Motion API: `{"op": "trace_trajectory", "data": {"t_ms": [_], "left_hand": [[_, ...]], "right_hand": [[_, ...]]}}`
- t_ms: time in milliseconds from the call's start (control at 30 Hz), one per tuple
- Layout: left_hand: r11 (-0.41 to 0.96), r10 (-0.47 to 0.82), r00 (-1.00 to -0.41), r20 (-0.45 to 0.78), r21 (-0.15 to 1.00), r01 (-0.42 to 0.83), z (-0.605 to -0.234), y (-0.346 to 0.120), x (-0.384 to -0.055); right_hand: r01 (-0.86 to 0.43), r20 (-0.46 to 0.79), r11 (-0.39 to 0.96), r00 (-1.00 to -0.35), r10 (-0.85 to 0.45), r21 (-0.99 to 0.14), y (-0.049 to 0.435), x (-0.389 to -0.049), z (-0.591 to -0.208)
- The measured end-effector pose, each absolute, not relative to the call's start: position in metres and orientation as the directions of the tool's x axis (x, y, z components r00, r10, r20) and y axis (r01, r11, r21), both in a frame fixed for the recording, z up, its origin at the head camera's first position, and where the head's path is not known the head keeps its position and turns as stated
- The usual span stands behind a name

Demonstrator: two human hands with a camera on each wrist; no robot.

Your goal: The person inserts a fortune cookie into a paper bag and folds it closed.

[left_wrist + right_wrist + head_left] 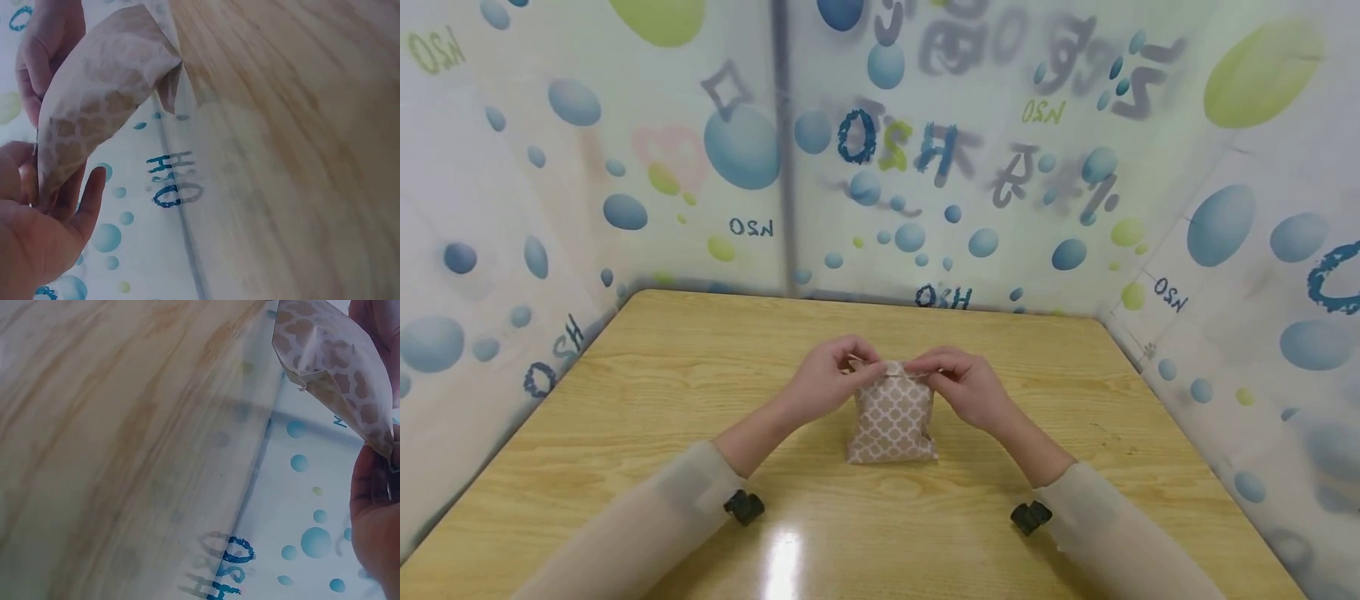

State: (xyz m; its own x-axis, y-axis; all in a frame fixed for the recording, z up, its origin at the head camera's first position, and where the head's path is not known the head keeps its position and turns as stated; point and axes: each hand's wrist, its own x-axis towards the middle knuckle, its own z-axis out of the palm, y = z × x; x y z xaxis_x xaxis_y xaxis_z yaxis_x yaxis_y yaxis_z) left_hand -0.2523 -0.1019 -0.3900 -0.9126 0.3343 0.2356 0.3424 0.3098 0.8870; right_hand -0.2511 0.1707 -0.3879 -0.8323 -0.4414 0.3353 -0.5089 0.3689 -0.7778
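A small tan paper bag (893, 421) with a white lattice pattern stands upright on the table in the head view, its body puffed out. My left hand (831, 379) pinches the bag's top left corner between thumb and fingers. On the other side, my right hand (966, 385) pinches the top right corner. The top edge between them looks folded over. In the left wrist view the bag (100, 87) bulges at its base and narrows toward the left hand (44, 244). The right wrist view shows the right hand (375, 512) at the bag's narrow end. What the bag contains is hidden.
The bag stands on a wood-grain table (700, 358), whose front part carries a bright light reflection. Curtains (985, 167) printed with blue and green bubbles enclose the back and both sides. Each sleeve cuff has a small black device (745, 506) near it.
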Motion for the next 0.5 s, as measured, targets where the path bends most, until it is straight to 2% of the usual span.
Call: {"op": "trace_trajectory", "data": {"t_ms": [300,500], "left_hand": [[0.294,0.356,-0.882,0.309,0.859,0.419,-0.388,-0.093,-0.247],[0.282,0.352,-0.869,0.347,0.846,0.452,-0.390,-0.088,-0.246]], "right_hand": [[-0.387,0.218,0.421,-0.893,-0.394,-0.820,0.162,-0.250,-0.381],[-0.330,0.131,0.468,-0.903,-0.409,-0.820,0.153,-0.251,-0.376]]}}
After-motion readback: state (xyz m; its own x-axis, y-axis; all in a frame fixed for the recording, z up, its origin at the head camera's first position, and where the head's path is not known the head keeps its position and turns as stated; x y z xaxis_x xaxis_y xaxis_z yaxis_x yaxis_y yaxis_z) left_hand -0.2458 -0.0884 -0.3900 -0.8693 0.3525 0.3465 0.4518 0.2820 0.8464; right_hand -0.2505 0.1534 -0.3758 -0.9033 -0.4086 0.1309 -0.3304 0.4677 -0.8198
